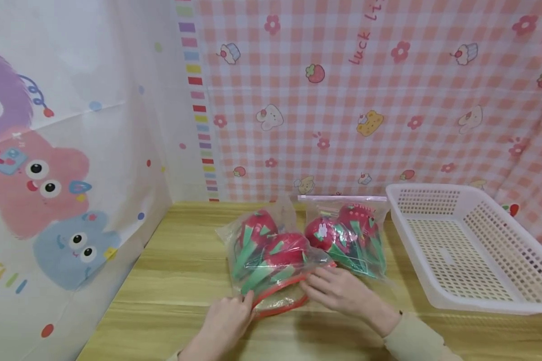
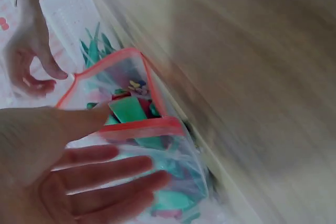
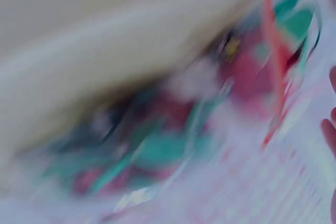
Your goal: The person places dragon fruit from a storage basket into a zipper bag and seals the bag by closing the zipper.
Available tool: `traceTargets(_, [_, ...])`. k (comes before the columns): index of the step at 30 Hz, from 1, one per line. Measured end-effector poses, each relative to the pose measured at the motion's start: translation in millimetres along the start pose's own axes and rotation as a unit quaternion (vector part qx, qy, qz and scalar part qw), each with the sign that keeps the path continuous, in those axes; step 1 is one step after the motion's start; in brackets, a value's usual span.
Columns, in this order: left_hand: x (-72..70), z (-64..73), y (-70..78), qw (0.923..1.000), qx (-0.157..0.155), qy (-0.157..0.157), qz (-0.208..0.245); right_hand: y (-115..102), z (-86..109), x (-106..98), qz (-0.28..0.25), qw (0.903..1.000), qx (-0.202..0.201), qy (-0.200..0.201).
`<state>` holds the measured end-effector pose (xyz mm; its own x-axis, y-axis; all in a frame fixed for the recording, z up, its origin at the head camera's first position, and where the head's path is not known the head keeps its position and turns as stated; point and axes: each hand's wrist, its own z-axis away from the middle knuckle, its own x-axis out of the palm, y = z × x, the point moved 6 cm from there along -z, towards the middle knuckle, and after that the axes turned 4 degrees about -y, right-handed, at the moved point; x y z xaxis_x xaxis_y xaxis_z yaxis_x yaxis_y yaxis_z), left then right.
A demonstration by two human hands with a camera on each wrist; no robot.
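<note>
A clear zip bag (image 1: 283,264) with a red zip edge lies on the table, its mouth gaping toward the near side. Inside are rounded red things (image 1: 286,248) with long green strips. At the mouth's left end my left hand (image 1: 228,318) holds the edge, thumb inside and extended fingers outside in the left wrist view. My right hand (image 1: 339,293) is at the right end of the red edge. Its thumb tip touches the corner in the left wrist view, the other fingers loosely bent. Motion blurs the right wrist view, where red-green contents (image 3: 257,72) show.
A second clear bag (image 1: 348,235) with a pale pink top strip holds similar red and green things, right behind the first. To the right stands a white perforated basket (image 1: 411,250). A checked pink cloth (image 1: 334,100) hangs at the table's back edge.
</note>
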<state>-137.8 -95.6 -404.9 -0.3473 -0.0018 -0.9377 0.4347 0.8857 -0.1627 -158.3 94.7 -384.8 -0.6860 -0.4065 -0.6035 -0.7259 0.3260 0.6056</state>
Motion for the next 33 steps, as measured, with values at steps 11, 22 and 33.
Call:
traceTargets(11, [6.3, 2.3, 5.3, 0.999, -0.013, -0.043, -0.001, 44.9, 44.4, 9.1, -0.028, 0.9936, 0.081, -0.073])
traceTargets(22, [-35.1, -64.8, 85.9, 0.9769, -0.004, 0.165, -0.136, 44.9, 44.3, 6.6, -0.033, 0.9922, 0.116, -0.028])
traceTargets(33, [-3.2, -110.7, 130.2, 0.9628, 0.007, 0.189, -0.193, 48.7, 47.0, 4.4, -0.082, 0.9853, 0.149, 0.011])
